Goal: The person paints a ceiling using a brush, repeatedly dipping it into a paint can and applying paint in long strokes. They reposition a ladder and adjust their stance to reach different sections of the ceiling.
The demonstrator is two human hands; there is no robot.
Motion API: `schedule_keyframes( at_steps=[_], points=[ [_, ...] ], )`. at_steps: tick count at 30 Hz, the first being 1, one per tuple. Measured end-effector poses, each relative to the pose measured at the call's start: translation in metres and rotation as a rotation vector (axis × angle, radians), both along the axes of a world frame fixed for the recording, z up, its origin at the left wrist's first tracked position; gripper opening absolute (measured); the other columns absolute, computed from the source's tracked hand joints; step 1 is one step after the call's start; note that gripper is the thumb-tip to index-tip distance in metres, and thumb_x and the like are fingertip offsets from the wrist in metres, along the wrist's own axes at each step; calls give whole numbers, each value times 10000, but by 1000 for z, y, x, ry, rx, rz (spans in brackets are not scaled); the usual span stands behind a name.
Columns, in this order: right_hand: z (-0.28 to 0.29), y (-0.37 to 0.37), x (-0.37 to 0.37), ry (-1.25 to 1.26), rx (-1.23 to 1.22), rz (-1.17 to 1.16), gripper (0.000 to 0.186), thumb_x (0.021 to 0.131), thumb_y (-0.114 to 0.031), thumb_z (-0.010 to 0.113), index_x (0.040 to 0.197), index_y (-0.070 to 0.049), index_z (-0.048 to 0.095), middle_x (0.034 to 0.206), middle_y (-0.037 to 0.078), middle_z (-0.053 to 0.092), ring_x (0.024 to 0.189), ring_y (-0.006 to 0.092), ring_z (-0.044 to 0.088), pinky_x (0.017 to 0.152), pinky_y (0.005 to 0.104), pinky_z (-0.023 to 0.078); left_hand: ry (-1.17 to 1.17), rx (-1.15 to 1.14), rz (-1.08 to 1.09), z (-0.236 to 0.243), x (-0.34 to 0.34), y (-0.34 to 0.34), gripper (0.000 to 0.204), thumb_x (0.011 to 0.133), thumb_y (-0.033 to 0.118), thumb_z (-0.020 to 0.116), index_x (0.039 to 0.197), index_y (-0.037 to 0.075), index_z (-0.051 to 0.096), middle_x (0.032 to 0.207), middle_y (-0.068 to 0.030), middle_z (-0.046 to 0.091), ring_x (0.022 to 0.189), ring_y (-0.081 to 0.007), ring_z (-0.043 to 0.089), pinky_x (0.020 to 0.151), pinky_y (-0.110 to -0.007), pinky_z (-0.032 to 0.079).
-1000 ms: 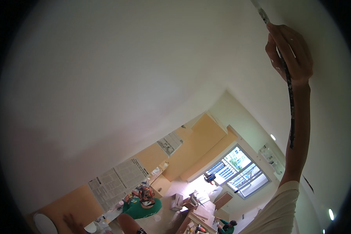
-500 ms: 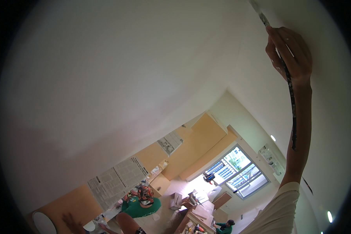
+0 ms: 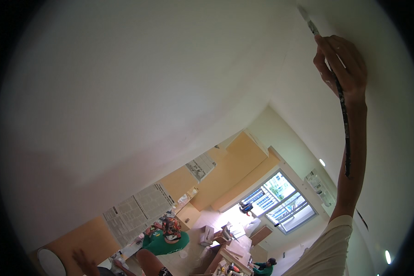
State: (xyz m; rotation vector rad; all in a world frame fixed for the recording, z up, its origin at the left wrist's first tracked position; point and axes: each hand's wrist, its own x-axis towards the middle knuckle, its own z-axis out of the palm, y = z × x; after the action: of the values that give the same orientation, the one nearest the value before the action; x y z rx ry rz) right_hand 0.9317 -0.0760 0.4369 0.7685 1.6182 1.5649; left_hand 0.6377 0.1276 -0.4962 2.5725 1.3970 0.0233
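Observation:
My right hand point(image 3: 341, 64) is raised at the upper right, its fingers pinched round a slim paintbrush point(image 3: 345, 124). The brush has a long dark handle flecked with paint, which runs back along my forearm. Its pale bristles point up and away, against or very close to the white ceiling or wall surface point(image 3: 244, 50); exact contact cannot be made out. Low at the left, my left hand point(image 3: 80, 261) shows dimly with its fingers spread, over or against a tan wooden panel point(image 3: 89, 237). Nothing shows in it.
Newspaper sheets point(image 3: 140, 211) cover parts of the panels. A round white object point(image 3: 50, 262) lies beside my left hand. Below are a person in green point(image 3: 165, 243), a cardboard box point(image 3: 207, 235) and a cluttered table point(image 3: 232, 255). Another person point(image 3: 264, 267) works farther off, near a window point(image 3: 280, 202).
My right hand and the paintbrush have shifted slightly down in the picture, keeping the same grip. My left hand stays nearly in place.

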Motion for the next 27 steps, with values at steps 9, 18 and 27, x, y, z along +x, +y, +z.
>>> schedule_keyframes(
  at_steps=[9, 18, 27],
  points=[
    [-6, -10, 15, 26, 23, -35, 598, 493, 113, 706, 1078, -5, 679, 809, 32, 635, 785, 212, 664, 652, 313, 560, 35, -14, 11, 9, 1, 0, 874, 851, 502, 661, 1569, 280, 215, 1607, -221, 173, 1407, -484, 296, 1059, -547, 400],
    [-1, 3, 4, -9, -24, 107, 639, 472, 130, 673, 1102, 24, 679, 786, 54, 617, 745, 211, 648, 630, 315, 541, 43, 10, 5, 5, -2, -1, 871, 848, 508, 663, 1566, 272, 229, 1606, -221, 177, 1406, -481, 300, 1063, -541, 397],
    [2, 0, 9, -32, -20, 94, 638, 445, 137, 643, 1072, 21, 685, 792, 54, 632, 744, 214, 653, 631, 316, 559, 60, 50, -9, 7, 1, -2, 885, 844, 517, 667, 1568, 274, 219, 1604, -215, 185, 1404, -465, 316, 1056, -525, 414]
  ],
)
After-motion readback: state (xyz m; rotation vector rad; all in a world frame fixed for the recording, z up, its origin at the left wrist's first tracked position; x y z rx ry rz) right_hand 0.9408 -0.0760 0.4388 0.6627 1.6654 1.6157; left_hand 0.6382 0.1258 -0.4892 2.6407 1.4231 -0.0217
